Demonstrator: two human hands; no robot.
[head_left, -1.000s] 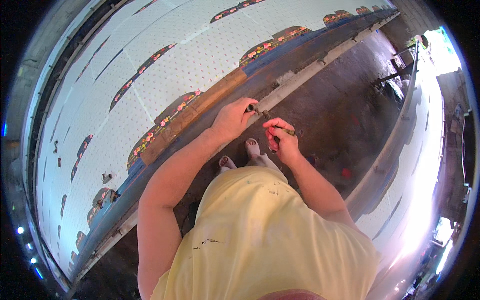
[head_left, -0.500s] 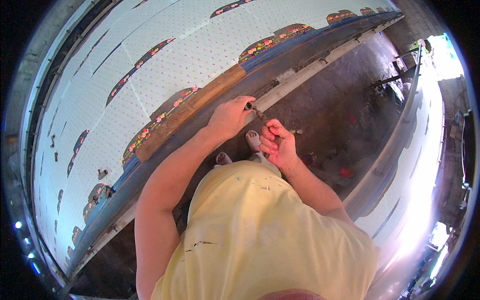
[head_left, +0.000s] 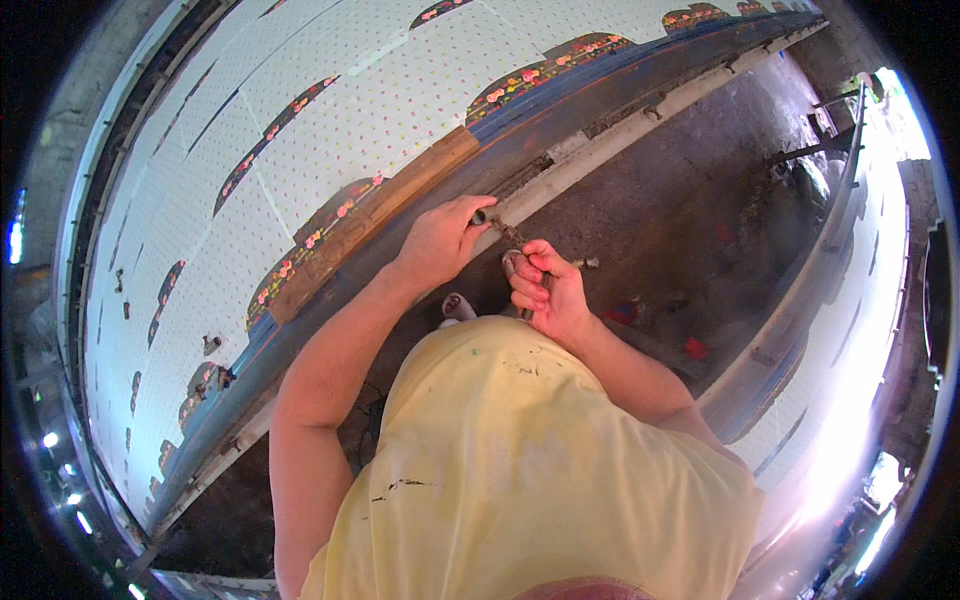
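Observation:
My left hand [head_left: 436,243] is at the edge rail of a long table. Its thumb and fingers close around a small round metal piece [head_left: 479,216] with a dark hollow end. A rusty, rod-like tool [head_left: 507,233] sticks out of my right hand [head_left: 551,291], whose fingers are curled round it. The tool's upper end is close to the metal piece; whether they touch I cannot tell. Beside my hands runs the pale rail [head_left: 570,178]. White cloth with small coloured dots [head_left: 340,130] covers the tabletop, and dark floral strips show at scalloped gaps.
Small metal fittings [head_left: 211,345] lie on the cloth at the left. A wooden strip [head_left: 400,195] runs along the near table edge. Another long table [head_left: 830,330] stands at the right, across a dark floor aisle [head_left: 680,210] with red scraps [head_left: 696,348] on it.
My left hand has shifted slightly left and down along the rail with the metal piece. My right hand keeps its grip on the rusty tool. The view has moved a little.

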